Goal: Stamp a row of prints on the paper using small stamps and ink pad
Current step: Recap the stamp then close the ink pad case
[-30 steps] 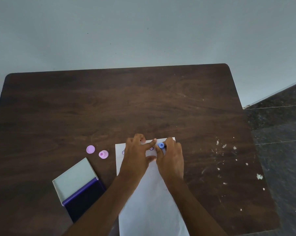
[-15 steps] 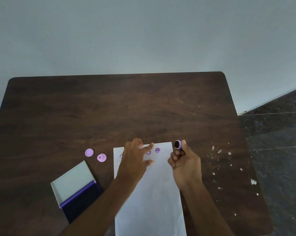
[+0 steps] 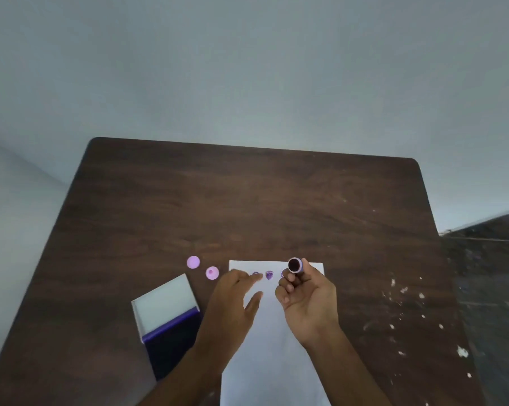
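Observation:
A white sheet of paper [image 3: 276, 353] lies on the dark wooden table [image 3: 247, 206], with a row of purple prints [image 3: 269, 274] near its far edge. My right hand [image 3: 308, 300] is lifted above the paper and holds a small blue stamp [image 3: 295, 265], its inked face turned up toward me. My left hand [image 3: 232, 303] rests flat on the paper's left part, fingers apart, fingertips beside the prints. An open ink pad [image 3: 171, 326] with a white lid and dark purple pad sits left of the paper.
Two small pink stamps, one [image 3: 193, 262] and another [image 3: 212, 272], stand on the table just beyond the ink pad. White flecks [image 3: 402, 291] dot the table's right side. A pale wall rises behind the table; dark floor shows at the right.
My right hand has lifted the blue stamp off the paper and turned its inked face upward. New prints show in the row. My left hand stays on the paper. The view has shifted.

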`<state>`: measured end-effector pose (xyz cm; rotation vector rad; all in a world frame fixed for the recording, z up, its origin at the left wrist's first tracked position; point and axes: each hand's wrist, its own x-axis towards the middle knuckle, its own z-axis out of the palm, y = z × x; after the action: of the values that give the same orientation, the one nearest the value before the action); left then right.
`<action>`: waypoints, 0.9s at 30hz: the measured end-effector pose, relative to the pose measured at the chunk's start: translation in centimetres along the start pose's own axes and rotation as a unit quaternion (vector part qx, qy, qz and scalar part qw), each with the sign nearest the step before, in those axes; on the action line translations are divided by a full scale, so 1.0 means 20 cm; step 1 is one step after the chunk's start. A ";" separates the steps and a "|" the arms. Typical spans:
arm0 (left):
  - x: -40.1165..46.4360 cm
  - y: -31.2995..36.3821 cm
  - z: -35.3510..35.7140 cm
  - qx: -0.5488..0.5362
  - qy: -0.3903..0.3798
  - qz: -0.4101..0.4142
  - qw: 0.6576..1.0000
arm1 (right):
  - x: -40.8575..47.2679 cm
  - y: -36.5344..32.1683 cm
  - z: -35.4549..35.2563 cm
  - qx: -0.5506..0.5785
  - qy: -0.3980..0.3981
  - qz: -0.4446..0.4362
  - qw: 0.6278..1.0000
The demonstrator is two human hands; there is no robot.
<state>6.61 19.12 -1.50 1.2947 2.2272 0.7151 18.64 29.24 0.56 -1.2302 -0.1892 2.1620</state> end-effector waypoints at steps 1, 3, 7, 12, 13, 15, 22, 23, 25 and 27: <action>-0.04 -0.02 -0.02 -0.013 0.003 -0.016 1.000 | 0.00 0.02 0.03 0.001 -0.007 0.010 1.000; -0.06 -0.06 -0.06 -0.031 -0.005 -0.075 0.997 | 0.00 0.06 0.08 -0.002 -0.022 0.027 0.999; -0.04 -0.21 -0.16 0.011 -0.071 -0.195 0.978 | -0.02 0.13 0.18 -0.007 -0.052 0.053 0.997; 0.08 -0.38 -0.31 -0.050 0.129 -0.168 0.976 | -0.04 0.20 0.28 0.003 -0.068 0.088 0.994; 0.12 -0.41 -0.31 -0.045 0.103 -0.178 0.978 | -0.05 0.21 0.30 0.009 -0.071 0.094 0.993; 0.20 -0.44 -0.30 -0.014 0.046 -0.184 0.982 | -0.06 0.23 0.32 0.027 -0.081 0.108 0.990; 0.23 -0.48 -0.24 0.003 0.069 -0.141 0.988 | -0.07 0.27 0.36 0.051 -0.094 0.129 0.986; 0.23 -0.48 -0.24 0.008 0.073 -0.142 0.987 | -0.07 0.27 0.36 0.052 -0.092 0.129 0.986; 0.23 -0.48 -0.24 0.014 0.074 -0.151 0.986 | -0.07 0.28 0.36 0.054 -0.086 0.129 0.986; 0.23 -0.47 -0.25 0.003 0.072 -0.156 0.985 | -0.07 0.28 0.37 0.056 -0.081 0.130 0.987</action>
<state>-4.61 18.26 -4.26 0.8899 2.4744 0.7001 10.55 25.29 3.21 -1.0637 0.0269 2.4626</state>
